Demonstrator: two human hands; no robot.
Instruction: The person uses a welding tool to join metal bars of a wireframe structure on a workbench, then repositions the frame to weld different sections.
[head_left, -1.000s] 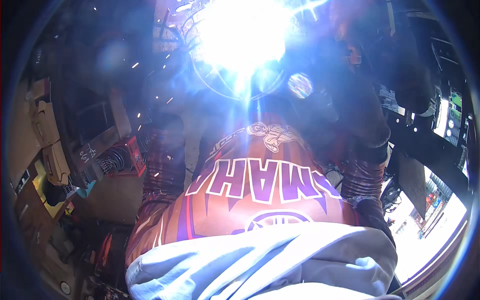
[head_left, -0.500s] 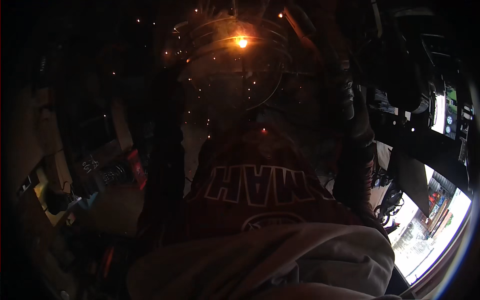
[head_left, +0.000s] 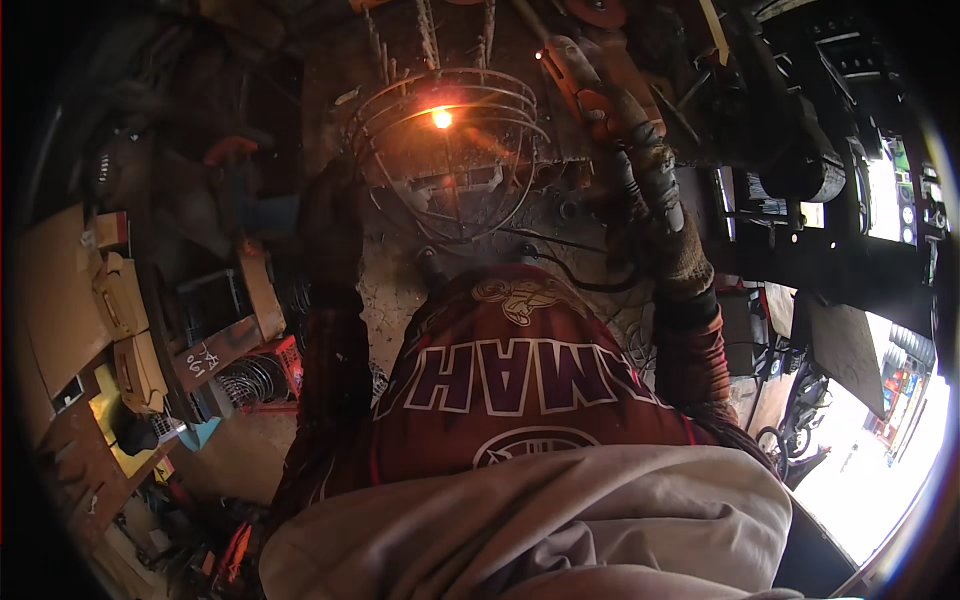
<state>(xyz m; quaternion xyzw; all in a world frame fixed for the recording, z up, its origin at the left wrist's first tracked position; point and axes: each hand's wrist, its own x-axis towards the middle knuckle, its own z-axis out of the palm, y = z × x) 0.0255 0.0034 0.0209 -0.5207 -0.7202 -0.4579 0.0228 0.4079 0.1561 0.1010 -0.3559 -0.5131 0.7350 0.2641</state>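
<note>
Checking the head view, the only one here, the big change is easily spotted: the blue-white glare of a second ago is gone, the gloom of half a second ago is lifted too, and the round wire frame (head_left: 450, 180) can finally be made out properly. It's flanked by the two hands, with the dark red shirt (head_left: 510, 370) on its near side.

On the frame's upper rings, an orange glowing spot (head_left: 442, 118) is left behind, and the shower of sparks seen half a second ago is mostly gone. To the right of the frame, and clearly apart from it, a long welding tool (head_left: 575, 70) is held with its tip still lit by a small ember. It's gripped by the right hand (head_left: 655, 180), whose fingers look wrapped around the handle, though the details are pretty murky.

At the left edge of the frame, the left hand (head_left: 334, 195) is buried in shadow. Whether its fingers are apart, together or clamped on the rim cannot be told. A black cable (head_left: 590, 285) is seen to the right of the frame's near edge.

As for the work, the arc is most likely broken and a fresh, very hot joint left on the wire; whether it's fused soundly can't be judged from this.
</note>
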